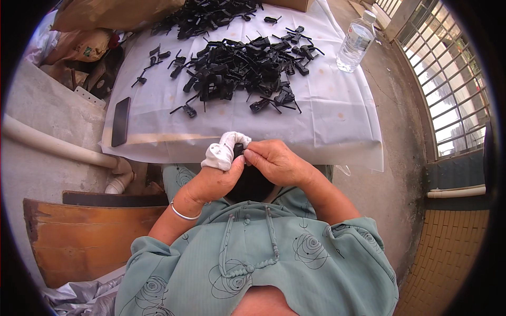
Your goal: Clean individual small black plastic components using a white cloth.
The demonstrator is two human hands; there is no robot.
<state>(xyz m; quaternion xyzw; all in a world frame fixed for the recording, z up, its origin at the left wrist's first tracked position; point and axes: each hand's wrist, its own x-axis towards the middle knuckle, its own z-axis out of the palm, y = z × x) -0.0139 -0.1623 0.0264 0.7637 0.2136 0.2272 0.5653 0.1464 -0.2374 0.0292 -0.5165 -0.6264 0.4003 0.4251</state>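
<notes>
Just in front of the table's near edge, both my hands meet over one small black plastic part point(238, 150). My left hand point(221, 178), its fingers wrapped in a white cloth covering point(217, 155), is closed round the part. From the right, my right hand point(278, 162) pinches at the same part with thumb and forefinger; its fingertips partly hide the contact. On the table beyond lies a large heap of similar black parts point(232, 68), many with thin rods sticking out. A second dark heap point(197, 18) sits farther back.
A white plastic sheet point(337, 110) covers the table. At its left edge lies a dark phone point(120, 122); a clear water bottle point(357, 42) stands at the far right. Brown sacking point(105, 16) is at the back left, a pale pipe point(58, 141) and a wooden board point(89, 237) at left.
</notes>
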